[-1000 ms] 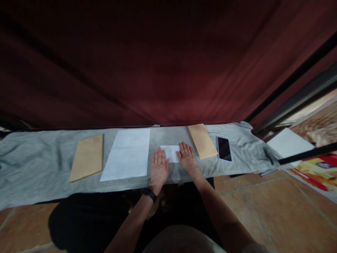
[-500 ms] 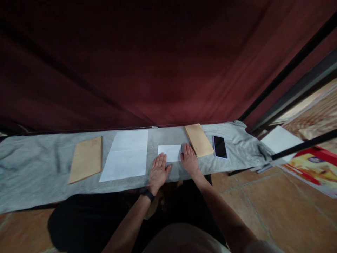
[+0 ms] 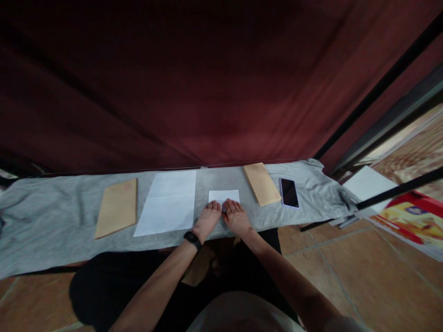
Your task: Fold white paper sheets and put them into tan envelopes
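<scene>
A small folded sheet of white paper (image 3: 224,195) lies on the grey cloth in front of me, its near part hidden under my fingers. My left hand (image 3: 209,216) rests flat on its lower left, fingers stretched out. Close beside it, my right hand (image 3: 237,218) lies palm down over the lower right of the paper, fingers extended. Left of my hands lies a larger white sheet (image 3: 168,203) with a faint crease across it. A brown envelope (image 3: 262,184) sits just beyond my right hand.
Grey cloth (image 3: 62,216) covers the narrow bench. Another brown envelope (image 3: 117,207) lies at left, and a phone (image 3: 290,193) at right. A dark red curtain (image 3: 214,92) hangs behind. At far right are a black bar (image 3: 401,190) and a red-and-yellow box (image 3: 415,221).
My right hand has moved left from the paper's right edge onto its near part, beside my left hand. My left hand has shifted slightly, still flat on the paper.
</scene>
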A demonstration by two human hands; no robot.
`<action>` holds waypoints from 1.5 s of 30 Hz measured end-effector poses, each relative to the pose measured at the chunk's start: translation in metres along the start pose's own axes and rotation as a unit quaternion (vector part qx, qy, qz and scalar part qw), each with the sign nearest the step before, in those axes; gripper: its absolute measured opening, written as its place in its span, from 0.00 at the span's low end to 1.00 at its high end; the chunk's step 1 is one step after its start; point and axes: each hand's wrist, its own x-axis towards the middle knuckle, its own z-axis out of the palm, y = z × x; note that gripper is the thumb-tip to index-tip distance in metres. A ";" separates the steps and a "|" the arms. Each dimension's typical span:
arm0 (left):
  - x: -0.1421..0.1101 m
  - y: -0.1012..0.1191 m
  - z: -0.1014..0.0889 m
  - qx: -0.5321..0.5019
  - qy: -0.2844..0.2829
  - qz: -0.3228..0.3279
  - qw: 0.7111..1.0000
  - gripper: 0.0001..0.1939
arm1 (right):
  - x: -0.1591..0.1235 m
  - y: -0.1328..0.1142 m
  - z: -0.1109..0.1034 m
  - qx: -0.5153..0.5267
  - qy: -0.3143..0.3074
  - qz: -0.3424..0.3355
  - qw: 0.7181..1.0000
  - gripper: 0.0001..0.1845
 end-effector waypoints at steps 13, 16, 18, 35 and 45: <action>-0.002 -0.006 -0.021 -0.523 0.281 -0.252 0.764 0.38 | 0.037 0.010 -0.037 0.559 0.138 0.219 0.788 0.17; -0.002 0.002 -0.004 -0.694 0.135 -0.261 0.658 0.33 | 0.031 0.000 -0.028 0.707 0.145 0.251 0.645 0.17; -0.003 0.006 0.005 -0.710 0.094 -0.245 0.653 0.28 | 0.024 -0.005 -0.020 0.749 0.143 0.266 0.589 0.17; 0.015 -0.030 0.012 -0.389 -0.001 -0.184 0.903 0.32 | -0.023 0.035 -0.018 0.174 0.115 0.202 0.957 0.20; 0.012 -0.019 0.011 -0.279 -0.006 -0.195 0.940 0.33 | 0.005 -0.001 0.006 0.066 0.035 0.009 0.997 0.25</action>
